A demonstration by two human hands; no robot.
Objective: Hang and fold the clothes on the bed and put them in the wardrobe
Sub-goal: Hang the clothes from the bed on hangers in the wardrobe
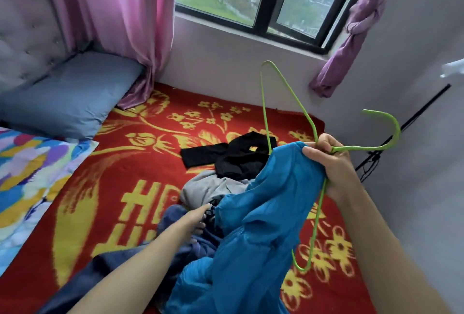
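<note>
Over the red and gold bedspread (125,163), toward three o'clock in the view, a green wire hanger (264,107) is being gripped at its neck by the right hand (329,160). Its fingers are being curled tight around the wire, and the top edge of a bright blue garment (263,213) is being pinched together with it. The hanger is being held tilted, hook toward three o'clock, while the blue cloth is being draped down toward six o'clock. At seven o'clock of that cloth, the left hand (198,215) is being stretched into the heap with fingers straight and nothing seen in its hold. A dark blue garment (173,215) is being touched by it. A grey garment (206,188) and, at twelve o'clock of it, a black garment (226,155) are being left lying on the bedspread. A blue pillow (72,95) is being propped at ten o'clock.
</note>
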